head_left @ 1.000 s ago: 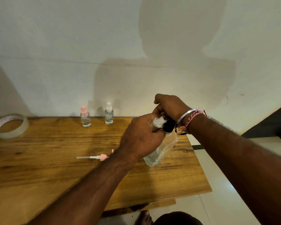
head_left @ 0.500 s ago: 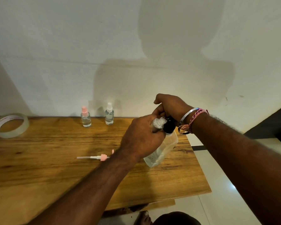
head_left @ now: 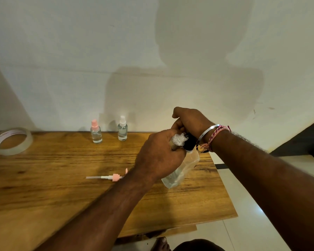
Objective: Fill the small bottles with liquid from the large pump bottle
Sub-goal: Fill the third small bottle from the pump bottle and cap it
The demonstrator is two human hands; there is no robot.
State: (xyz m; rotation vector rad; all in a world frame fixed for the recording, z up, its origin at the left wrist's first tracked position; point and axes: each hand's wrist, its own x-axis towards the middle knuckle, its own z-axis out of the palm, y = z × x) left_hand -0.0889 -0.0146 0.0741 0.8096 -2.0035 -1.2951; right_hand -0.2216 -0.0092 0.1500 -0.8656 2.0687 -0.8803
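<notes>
Right of centre, my left hand (head_left: pixel 159 156) grips a small clear foam-filled bottle (head_left: pixel 178 140) while my right hand (head_left: pixel 190 122) curls over the tilted clear large bottle's black pump (head_left: pixel 189 144).

Bare forearms, no sleeves, silver bangle (head_left: pixel 207 132) on R wrist, pink-white braided thread band (head_left: pixel 218 133) w/ loose ends
</notes>
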